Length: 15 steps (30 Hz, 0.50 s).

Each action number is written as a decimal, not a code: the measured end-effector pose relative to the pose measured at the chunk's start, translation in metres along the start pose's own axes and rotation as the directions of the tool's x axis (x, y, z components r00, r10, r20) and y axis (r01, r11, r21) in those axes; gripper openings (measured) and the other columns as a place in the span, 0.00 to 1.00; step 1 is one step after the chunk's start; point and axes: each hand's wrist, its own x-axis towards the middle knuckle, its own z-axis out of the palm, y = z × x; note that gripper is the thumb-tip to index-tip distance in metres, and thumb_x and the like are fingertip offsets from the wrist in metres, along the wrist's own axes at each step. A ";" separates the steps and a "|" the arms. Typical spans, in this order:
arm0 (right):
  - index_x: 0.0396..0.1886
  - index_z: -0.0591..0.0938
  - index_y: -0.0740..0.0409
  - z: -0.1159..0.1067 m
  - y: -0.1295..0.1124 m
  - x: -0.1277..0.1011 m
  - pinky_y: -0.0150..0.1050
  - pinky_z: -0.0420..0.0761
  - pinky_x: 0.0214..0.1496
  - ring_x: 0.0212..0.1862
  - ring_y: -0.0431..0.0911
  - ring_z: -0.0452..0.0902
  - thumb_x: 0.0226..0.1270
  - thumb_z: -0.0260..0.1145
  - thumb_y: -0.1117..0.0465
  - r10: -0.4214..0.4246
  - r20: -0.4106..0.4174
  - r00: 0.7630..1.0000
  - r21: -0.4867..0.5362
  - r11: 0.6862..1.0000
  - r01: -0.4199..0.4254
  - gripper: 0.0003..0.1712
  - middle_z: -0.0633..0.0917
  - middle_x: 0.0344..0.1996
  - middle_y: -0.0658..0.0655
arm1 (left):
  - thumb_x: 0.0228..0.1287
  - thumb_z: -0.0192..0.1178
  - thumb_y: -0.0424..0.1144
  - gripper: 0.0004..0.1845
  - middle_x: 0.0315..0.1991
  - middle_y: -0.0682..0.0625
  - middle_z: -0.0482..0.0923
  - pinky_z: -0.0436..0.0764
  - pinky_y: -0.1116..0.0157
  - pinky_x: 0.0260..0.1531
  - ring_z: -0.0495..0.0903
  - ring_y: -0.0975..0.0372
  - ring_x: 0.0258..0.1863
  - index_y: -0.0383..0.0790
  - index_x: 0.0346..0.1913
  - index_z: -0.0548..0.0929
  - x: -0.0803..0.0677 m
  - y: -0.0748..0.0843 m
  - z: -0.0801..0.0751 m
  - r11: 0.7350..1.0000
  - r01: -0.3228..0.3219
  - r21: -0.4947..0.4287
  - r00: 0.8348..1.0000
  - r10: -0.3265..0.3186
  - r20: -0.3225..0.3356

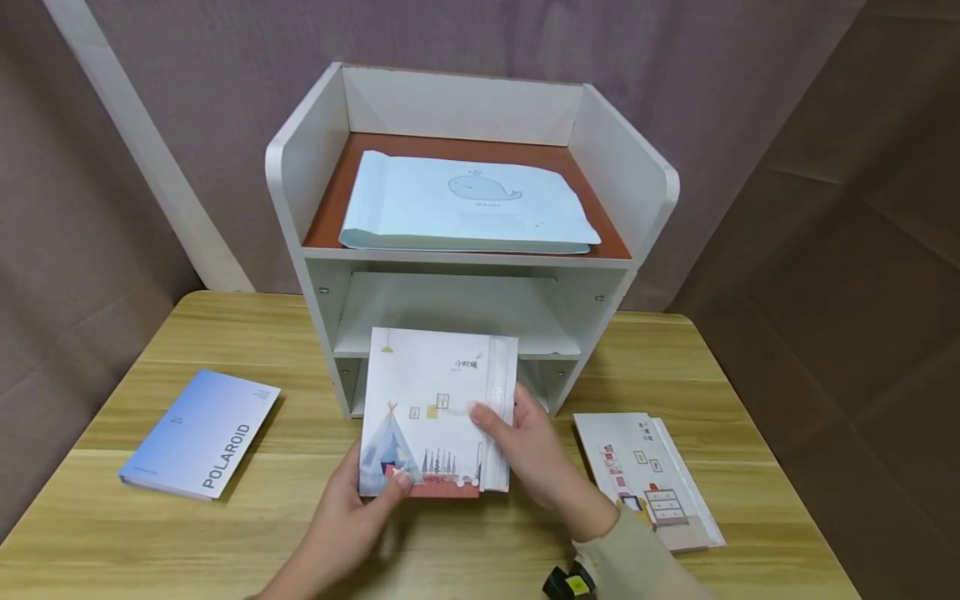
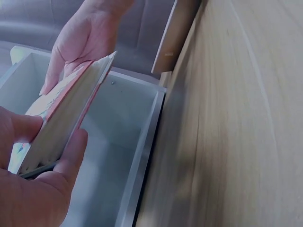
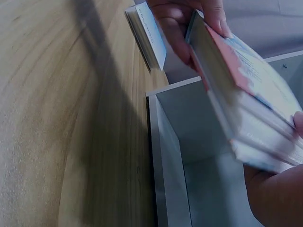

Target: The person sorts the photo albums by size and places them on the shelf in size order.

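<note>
Fingers grasp both sides of the tent-cover album (image 1: 427, 375), which lies just below the centre of the head frame with its illustrated face toward that camera. The left hand (image 1: 360, 500) pinches the lower left part, thumb on the cover and, in the left wrist view, fingers beneath. The right hand (image 1: 536, 454) grips the right edge, its thumb laid over the cover beside the pale strip.

The album is nearly square. Its strip runs almost upright in the head frame, and its upper edge points toward the white shelf unit (image 1: 457, 104), at the upper centre. There the album overlaps the front of the middle shelf board (image 1: 457, 308) and part of the lower compartment; whether it touches the board I cannot tell. The right hand sits higher in the head frame than the left, so it appears nearer the unit.

On the wooden table (image 1: 450, 562), the blue POLAROID album (image 1: 206, 437) lies at the left, well apart from the left hand; the drawer-cover album (image 1: 637, 467) lies at the lower right, near the right forearm.
</note>
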 end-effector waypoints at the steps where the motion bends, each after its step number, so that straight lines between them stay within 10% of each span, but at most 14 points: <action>1: 0.66 0.67 0.48 0.000 0.000 0.000 0.51 0.84 0.42 0.43 0.57 0.84 0.68 0.65 0.54 0.002 0.002 1.000 -0.006 1.000 -0.002 0.29 0.84 0.48 0.61 | 0.62 0.65 0.31 0.28 0.46 0.47 0.82 0.82 0.65 0.44 0.82 0.58 0.43 0.43 0.64 0.69 0.000 0.001 0.000 1.000 -0.002 -0.003 1.000 0.002 -0.009; 15: 0.66 0.65 0.54 0.005 0.006 -0.007 0.43 0.83 0.48 0.47 0.51 0.82 0.67 0.67 0.56 0.014 0.132 0.991 -0.167 0.986 0.008 0.32 0.84 0.49 0.58 | 0.66 0.62 0.35 0.24 0.46 0.44 0.82 0.83 0.64 0.42 0.83 0.57 0.42 0.39 0.63 0.69 0.001 0.009 -0.007 0.999 -0.032 -0.024 0.998 0.030 -0.062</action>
